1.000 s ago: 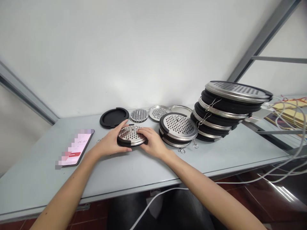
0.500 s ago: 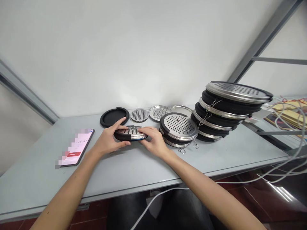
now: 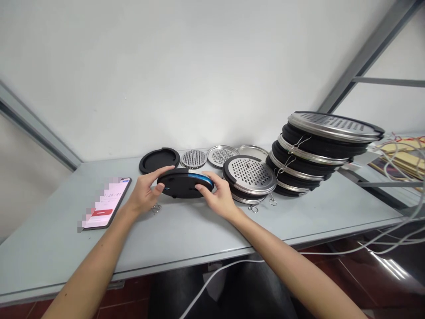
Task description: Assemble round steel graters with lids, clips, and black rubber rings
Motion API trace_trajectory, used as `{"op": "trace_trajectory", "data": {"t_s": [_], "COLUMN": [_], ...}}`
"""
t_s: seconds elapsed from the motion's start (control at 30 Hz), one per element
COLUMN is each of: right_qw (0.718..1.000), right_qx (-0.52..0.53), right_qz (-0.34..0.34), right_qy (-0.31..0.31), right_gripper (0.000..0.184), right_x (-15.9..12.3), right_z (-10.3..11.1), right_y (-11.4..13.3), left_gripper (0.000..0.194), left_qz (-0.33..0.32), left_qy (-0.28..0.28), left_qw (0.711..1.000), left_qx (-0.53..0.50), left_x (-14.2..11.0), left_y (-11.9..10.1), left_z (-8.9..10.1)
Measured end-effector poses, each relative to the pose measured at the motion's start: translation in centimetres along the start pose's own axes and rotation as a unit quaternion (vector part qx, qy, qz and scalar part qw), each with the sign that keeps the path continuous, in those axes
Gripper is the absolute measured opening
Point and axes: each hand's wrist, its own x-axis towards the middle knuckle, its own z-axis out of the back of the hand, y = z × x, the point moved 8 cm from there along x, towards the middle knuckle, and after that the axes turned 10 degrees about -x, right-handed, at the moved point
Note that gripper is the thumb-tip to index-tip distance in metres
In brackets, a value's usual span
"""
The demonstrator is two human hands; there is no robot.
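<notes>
Between both hands is a round mosquito coil holder [image 3: 181, 187], tilted so its black underside faces me. A blue strip shows along its right rim, and the perforated metal top is now turned away. My left hand [image 3: 145, 189] grips the left edge, fingers over the top and thumb at the front. My right hand [image 3: 217, 192] pinches the right edge, its thumb pressed on the black underside. A small wire hook [image 3: 156, 208] lies on the table below my left hand. Right of my hands stands a short stack of similar holders [image 3: 250, 175] with perforated metal tops.
A taller, leaning stack of holders [image 3: 318, 153] is further right. Along the wall lie a black ring-edged base [image 3: 159, 160], a perforated disc [image 3: 193, 158] and metal lids [image 3: 222, 156]. A phone [image 3: 108, 204] rests at left. White cables [image 3: 392, 235] hang at right.
Both hands have tipped the holder up, so its underside shows instead of its perforated top. The right thumb has moved onto the underside. The wire hook is now more visible.
</notes>
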Motion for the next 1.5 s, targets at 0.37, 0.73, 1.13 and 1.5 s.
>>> {"op": "trace_trajectory", "data": {"t_s": [0.37, 0.73, 1.13, 1.5], "right_qw": [0.999, 0.999, 0.998, 0.987], "right_qx": [0.029, 0.025, 0.009, -0.033], "right_qz": [-0.011, -0.043, -0.054, -0.137], "right_qy": [0.008, 0.002, 0.014, 0.077], "right_gripper": [0.026, 0.035, 0.034, 0.034], "right_x": [0.2, 0.1, 0.2, -0.3], "right_z": [0.2, -0.1, -0.7, -2.3], "right_y": [0.4, -0.9, -1.7, -5.2], "left_gripper": [0.072, 0.119, 0.123, 0.122], "left_qz": [-0.020, -0.093, -0.072, 0.033], "left_qy": [0.018, 0.040, 0.129, 0.223], "left_qw": [1.000, 0.974, 0.959, 0.961], "left_qx": [0.005, 0.204, 0.242, 0.162], "left_x": [0.0, 0.0, -0.1, -1.1], "left_y": [-0.2, -2.7, -2.6, -0.2], "left_z": [-0.4, -3.4, -5.3, -5.9]}}
